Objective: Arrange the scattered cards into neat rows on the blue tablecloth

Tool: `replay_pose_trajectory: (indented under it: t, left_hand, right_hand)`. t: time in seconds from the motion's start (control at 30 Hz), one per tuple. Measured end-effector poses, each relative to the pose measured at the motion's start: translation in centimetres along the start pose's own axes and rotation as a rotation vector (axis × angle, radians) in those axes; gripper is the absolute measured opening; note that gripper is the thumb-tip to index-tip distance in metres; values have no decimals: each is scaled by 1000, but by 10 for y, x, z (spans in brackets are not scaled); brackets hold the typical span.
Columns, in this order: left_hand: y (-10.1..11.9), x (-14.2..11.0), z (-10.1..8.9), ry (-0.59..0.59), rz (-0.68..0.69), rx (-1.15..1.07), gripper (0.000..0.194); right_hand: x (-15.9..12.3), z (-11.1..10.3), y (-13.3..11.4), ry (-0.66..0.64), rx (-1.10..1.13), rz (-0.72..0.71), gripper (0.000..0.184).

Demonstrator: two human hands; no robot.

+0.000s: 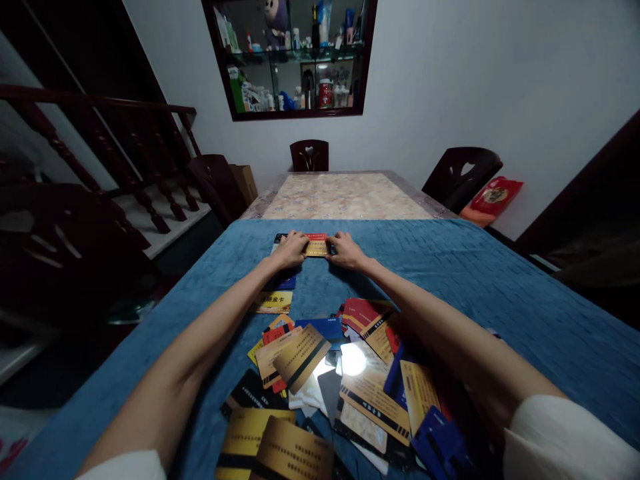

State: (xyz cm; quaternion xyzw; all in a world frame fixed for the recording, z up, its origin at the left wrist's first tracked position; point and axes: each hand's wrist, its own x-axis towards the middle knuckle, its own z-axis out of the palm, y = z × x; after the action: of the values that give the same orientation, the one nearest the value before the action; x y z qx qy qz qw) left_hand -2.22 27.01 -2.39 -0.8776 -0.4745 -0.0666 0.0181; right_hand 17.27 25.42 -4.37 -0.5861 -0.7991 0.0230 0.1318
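Observation:
Both my arms reach forward over a blue cloth. A gold card lies between my hands, just in front of a red card. My left hand has its fingers on the gold card's left end. At the right end, my right hand grips the same card with bent fingers. A column of cards runs down beside and under my left hand, with a blue card and a yellow card showing. Nearer to me is a loose, overlapping pile of cards, including a gold striped card and a red card.
The blue cloth covers the near part of a table with a patterned top. Chairs stand around it, one at the far end and one at the right. A wooden railing is on the left.

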Motion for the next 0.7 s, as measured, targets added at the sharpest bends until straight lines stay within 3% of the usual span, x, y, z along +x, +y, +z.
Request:
replay_pose_trajectory:
  t: [0.3, 0.7]
  left_hand:
    - [-7, 10, 3, -52, -37, 19, 39]
    - [-14, 14, 7, -53, -29, -25, 33]
  right_hand:
    - [11, 5, 4, -36, -9, 8, 39]
    - [5, 3, 2, -51, -10, -13, 29]
